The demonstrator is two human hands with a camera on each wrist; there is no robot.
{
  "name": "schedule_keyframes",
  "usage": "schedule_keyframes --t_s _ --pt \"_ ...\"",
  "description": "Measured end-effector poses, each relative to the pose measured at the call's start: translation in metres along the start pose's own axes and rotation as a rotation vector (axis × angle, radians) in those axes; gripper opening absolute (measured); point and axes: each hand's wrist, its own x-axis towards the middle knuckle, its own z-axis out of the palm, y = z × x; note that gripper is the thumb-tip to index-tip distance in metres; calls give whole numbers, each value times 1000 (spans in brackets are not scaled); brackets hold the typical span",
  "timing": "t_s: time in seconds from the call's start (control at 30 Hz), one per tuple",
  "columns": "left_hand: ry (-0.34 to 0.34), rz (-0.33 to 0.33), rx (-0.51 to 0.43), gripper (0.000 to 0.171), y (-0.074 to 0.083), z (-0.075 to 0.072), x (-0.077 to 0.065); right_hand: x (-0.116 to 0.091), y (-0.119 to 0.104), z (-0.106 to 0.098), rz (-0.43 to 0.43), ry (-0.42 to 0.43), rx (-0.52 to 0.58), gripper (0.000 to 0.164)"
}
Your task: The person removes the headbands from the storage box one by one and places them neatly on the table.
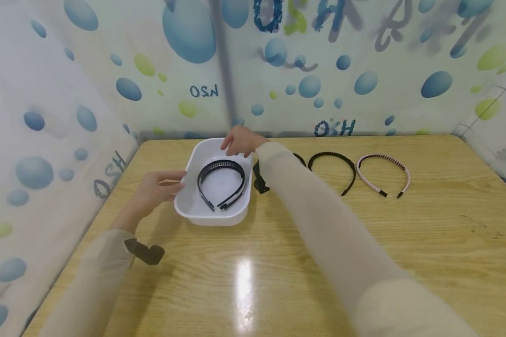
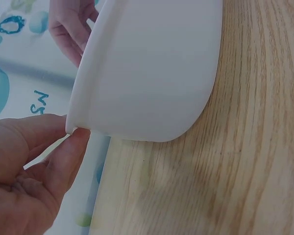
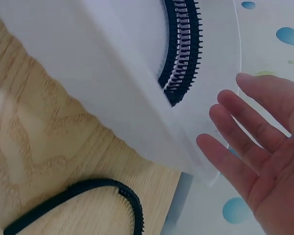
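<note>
A white plastic tub (image 1: pixel 212 221) stands on the wooden table, left of the middle. Inside it lie black toothed headbands (image 1: pixel 222 164), nested together with their tips towards the near side; a paler band shows between dark ones in the right wrist view. My left hand (image 1: pixel 158 189) pinches the tub's left rim between thumb and fingers, as the left wrist view (image 2: pixel 39 166) confirms for that hand. Over the far right corner of the tub, my right hand (image 1: pixel 242 140) hovers with relaxed, spread fingers (image 3: pixel 240 156) and nothing in them.
To the right of the tub, a black headband (image 1: pixel 333 153) and a pink headband (image 1: pixel 381 156) lie on the table (image 1: pixel 320 262). Another dark headband (image 1: pixel 300 159) is partly covered by my right sleeve. Behind the table hangs a bubble-patterned sheet (image 1: pixel 278 107).
</note>
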Motion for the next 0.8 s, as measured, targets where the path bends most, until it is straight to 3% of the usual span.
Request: schedule_keyframes --t_s 0.2,0.5,0.8 --pt "-7 0 2 42 -2 -1 1 9 -4 9 18 7 -12 31" --pt "-4 -12 6 42 -1 -2 0 17 -6 14 159 13 -25 29" --pt "-2 -23 4 41 1 -2 0 28 2 22 207 -7 -64 25"
